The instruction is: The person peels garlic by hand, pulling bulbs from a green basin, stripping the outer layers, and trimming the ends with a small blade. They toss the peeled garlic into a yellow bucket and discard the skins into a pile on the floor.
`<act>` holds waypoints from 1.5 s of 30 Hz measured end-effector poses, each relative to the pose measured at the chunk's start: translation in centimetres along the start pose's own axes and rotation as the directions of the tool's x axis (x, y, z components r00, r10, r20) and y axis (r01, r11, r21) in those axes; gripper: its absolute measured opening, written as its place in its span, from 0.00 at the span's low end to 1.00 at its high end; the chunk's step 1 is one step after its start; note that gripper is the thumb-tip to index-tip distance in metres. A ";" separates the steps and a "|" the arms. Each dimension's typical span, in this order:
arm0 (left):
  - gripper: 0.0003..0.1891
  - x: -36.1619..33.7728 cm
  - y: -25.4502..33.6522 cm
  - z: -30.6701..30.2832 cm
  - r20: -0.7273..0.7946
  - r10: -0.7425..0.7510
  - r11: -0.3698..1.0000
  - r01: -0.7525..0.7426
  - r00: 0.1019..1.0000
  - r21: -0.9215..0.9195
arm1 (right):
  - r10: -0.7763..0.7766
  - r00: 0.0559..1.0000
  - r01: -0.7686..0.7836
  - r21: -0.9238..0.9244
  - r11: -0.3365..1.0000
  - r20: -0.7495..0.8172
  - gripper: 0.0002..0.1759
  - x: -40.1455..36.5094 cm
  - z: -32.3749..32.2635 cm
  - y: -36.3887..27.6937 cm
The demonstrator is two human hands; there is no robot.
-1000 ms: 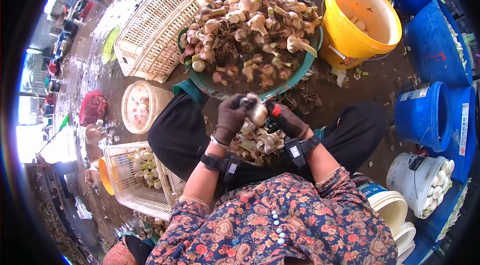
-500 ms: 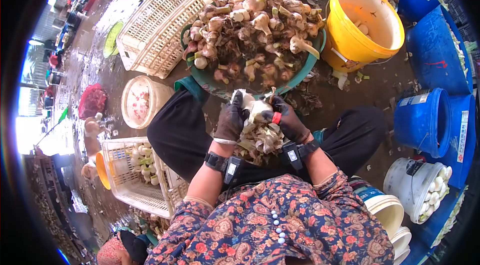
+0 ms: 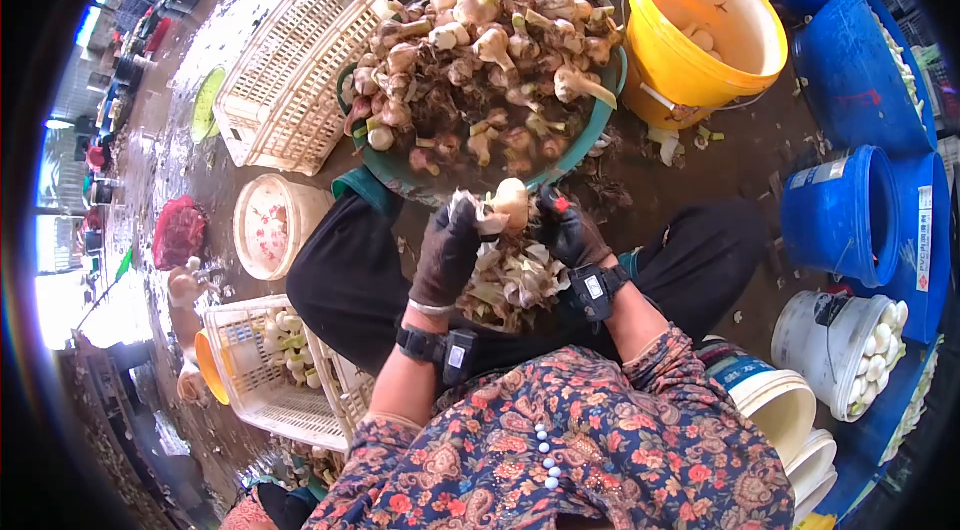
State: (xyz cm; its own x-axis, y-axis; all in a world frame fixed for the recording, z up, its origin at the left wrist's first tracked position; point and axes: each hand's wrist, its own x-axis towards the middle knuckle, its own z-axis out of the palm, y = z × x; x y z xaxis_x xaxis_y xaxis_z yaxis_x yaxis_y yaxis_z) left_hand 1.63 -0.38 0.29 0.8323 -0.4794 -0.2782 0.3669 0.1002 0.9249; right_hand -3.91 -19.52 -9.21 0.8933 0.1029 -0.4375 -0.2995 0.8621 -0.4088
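Between my two gloved hands is a pale garlic bulb (image 3: 512, 203), just in front of the green basin (image 3: 590, 155) heaped with unpeeled garlic. My left hand (image 3: 455, 240) has its fingers closed on loose garlic skin (image 3: 480, 217) at the bulb's left side. The dark-gloved right hand (image 3: 570, 228), with a red band on a finger, is closed at the bulb's right side. A pile of peeled skins (image 3: 515, 282) lies below the hands, between my legs.
White crates (image 3: 290, 70) stand at the upper left, another crate (image 3: 270, 410) with garlic lower left. A yellow bucket (image 3: 660, 40) is right of the basin. Blue buckets (image 3: 825, 220) and a white bucket (image 3: 810, 340) of peeled garlic stand at the right. Part of another person (image 3: 255, 512) shows lower left.
The bulb now shows more of its bare side, and a piece of skin is pulled away to its left. My hands have moved slightly apart. The view has shifted a little.
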 end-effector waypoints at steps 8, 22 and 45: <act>0.17 1.2 -1.6 0.6 0.035 0.481 0.636 -0.376 0.876 0.674 | -0.025 0.924 0.241 -0.530 0.813 0.382 0.27 -2.0 3.3 -0.8; 0.20 1.9 -0.8 2.4 0.053 0.146 0.694 -0.140 0.988 0.706 | -0.241 0.959 0.282 -0.448 0.848 0.148 0.15 -1.7 3.3 -1.5; 0.15 -0.5 3.0 2.8 0.078 -0.169 0.763 0.080 0.982 0.642 | -0.318 0.947 0.297 -0.486 0.822 0.042 0.12 -0.7 1.5 -2.0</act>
State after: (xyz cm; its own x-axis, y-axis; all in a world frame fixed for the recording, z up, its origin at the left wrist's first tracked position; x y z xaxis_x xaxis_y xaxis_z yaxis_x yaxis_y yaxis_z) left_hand 1.12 -2.28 3.94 0.7230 -0.5562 -0.4098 0.0801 -0.5217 0.8494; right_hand -3.46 -20.63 -6.86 0.9554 -0.1555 -0.2511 -0.1435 0.4984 -0.8550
